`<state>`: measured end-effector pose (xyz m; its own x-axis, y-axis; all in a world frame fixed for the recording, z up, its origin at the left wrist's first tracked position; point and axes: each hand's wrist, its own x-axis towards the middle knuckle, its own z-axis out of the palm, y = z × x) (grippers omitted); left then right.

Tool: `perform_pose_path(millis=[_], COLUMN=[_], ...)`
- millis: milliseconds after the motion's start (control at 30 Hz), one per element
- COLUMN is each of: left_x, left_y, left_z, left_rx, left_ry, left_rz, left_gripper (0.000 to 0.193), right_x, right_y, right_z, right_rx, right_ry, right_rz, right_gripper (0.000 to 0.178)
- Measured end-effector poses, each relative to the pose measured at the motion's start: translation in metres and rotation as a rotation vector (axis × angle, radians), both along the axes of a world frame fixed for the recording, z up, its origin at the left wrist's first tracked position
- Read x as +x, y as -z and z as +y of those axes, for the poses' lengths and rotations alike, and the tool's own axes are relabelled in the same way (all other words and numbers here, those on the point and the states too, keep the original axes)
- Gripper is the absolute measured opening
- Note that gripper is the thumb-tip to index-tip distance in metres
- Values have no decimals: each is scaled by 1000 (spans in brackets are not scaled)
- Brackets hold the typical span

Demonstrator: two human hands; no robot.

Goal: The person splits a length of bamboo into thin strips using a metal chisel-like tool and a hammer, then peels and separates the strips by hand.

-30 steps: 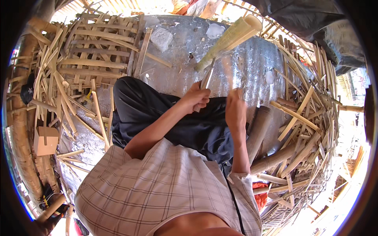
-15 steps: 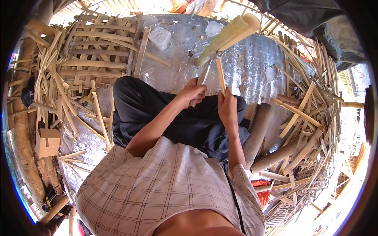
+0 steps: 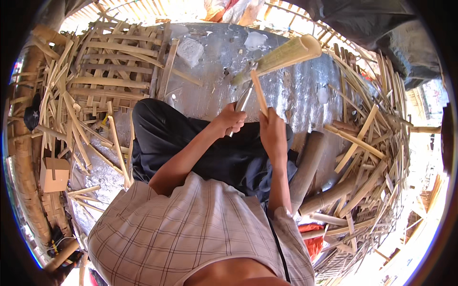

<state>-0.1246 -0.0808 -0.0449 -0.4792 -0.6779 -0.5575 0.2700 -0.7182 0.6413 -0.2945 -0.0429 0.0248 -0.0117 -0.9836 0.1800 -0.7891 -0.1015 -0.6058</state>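
My left hand (image 3: 231, 119) is closed around the handle of a long metal-bladed knife (image 3: 244, 98), its blade pointing away from me to the near side of a bamboo piece (image 3: 284, 56). That piece is pale green, thick and trough-like, lying slanted with its wide end to the far right. In my right hand (image 3: 273, 129) is a bamboo stick (image 3: 260, 94), gripped at its near end. The stick's far tip meets the blade close to the bamboo piece; whether they touch is hard to tell. The blade's far end is hidden there.
A metal sheet (image 3: 217, 55) lies ahead, with a pale stone block (image 3: 190, 52) on it. Woven bamboo lattice (image 3: 112, 62) and loose strips are at left. Thick bamboo poles (image 3: 307, 164) and a heap of strips (image 3: 367, 176) lie at right. A cardboard box (image 3: 54, 175) is far left.
My right hand has brought the stick left, its tip now by the blade at the bamboo piece. The bamboo piece has tilted down from a steeper angle and lies flatter.
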Motion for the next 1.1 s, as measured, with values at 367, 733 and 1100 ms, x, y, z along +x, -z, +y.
perform_pose_path(millis=[367,733,1100], left_x=[18,23,25], left_y=[-2,-3,2], left_z=[-12,-26,-35], left_rx=[2,8,-3], left_ry=[-35,-66,-23], left_rz=[-6,81,80], left_gripper=[20,17,19], right_x=[13,17,20], right_y=[41,28,-6], right_z=[8,-11,-6], right_rx=[-26,49,-163], right_ry=[14,133,256], right_rz=[58,-142,-250], right_gripper=[17,16,15])
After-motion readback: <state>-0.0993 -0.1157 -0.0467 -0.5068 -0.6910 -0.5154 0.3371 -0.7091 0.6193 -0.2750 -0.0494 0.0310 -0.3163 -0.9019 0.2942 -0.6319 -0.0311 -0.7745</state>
